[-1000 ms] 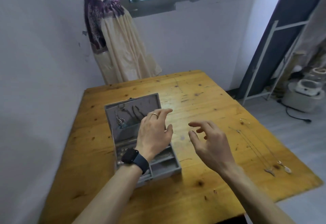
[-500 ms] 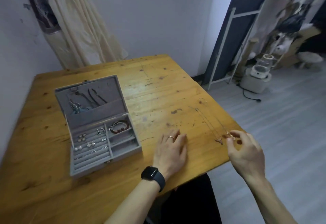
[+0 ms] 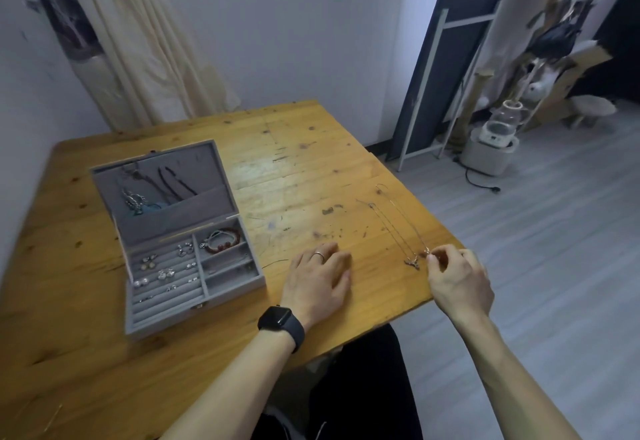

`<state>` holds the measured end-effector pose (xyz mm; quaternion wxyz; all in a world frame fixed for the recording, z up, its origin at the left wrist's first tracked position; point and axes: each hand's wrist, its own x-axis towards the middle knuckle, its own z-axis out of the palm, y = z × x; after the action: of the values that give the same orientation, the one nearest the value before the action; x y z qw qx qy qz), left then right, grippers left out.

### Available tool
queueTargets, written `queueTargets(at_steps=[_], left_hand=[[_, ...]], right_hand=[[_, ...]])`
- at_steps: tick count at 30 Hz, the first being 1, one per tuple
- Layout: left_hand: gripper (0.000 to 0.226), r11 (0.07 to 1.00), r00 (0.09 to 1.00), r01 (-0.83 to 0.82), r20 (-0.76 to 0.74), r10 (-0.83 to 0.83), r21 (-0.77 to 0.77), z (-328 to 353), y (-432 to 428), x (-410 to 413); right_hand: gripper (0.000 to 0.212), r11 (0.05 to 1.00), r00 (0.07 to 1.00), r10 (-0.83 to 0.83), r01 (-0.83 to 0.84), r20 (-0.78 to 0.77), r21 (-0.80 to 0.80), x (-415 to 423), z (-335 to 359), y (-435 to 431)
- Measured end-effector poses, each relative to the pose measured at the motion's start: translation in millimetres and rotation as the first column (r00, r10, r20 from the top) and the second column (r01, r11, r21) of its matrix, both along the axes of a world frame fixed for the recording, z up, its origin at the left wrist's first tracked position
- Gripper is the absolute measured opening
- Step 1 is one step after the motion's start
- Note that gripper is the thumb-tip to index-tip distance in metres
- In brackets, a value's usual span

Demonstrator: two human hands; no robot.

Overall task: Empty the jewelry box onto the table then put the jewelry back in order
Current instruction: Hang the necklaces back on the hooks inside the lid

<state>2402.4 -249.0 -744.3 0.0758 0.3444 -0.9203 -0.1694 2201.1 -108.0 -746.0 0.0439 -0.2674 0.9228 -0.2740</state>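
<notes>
Right hand (image 3: 459, 282) gone from beside jewelry box (image 3: 235, 292) to centre-right of frame. Thumb and forefinger pinch pendant end of necklace (image 3: 403, 218); whether already lifted hard to tell, chain too fine. Left hand (image 3: 317, 282) off box, now flat on table (image 3: 294, 169), fingers straight, holding nothing.

Reads as return phase: box, left of frame, holds earrings (image 3: 162, 273) and bracelet (image 3: 221, 240). Second chain (image 3: 391, 231) lies alongside.

Pinch point just beside table's right edge; slip risk. Route to box crosses left hand.

Grey jewelry box (image 3: 149, 231) open, part-filled; thin necklaces (image 3: 412, 262) stretched rightward.
</notes>
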Motion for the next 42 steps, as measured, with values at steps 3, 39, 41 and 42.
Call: queueTargets(at_steps=[3,39,41,42], left_hand=[[0.038,0.999,1.0,-0.001,-0.019,0.002,0.051,6,-7,-2],[0.023,0.945,0.859,-0.122,-0.446,0.254,0.303,104,-82,51],[0.025,0.934,0.856,-0.106,-0.447,0.26,0.34,116,-88,69],[0.025,0.929,0.851,-0.103,-0.452,0.267,0.354,122,-92,78]], right_hand=[[0.013,0.999,0.999,-0.006,0.007,0.033,-0.041,-4,8,-5],[0.011,0.568,0.786,0.618,-0.464,-0.02,-0.68,121,144,-148],[0.01,0.573,0.813,0.583,-0.4,0.012,-0.715,119,144,-152],[0.009,0.583,0.826,0.562,-0.364,0.038,-0.727,118,142,-155]])
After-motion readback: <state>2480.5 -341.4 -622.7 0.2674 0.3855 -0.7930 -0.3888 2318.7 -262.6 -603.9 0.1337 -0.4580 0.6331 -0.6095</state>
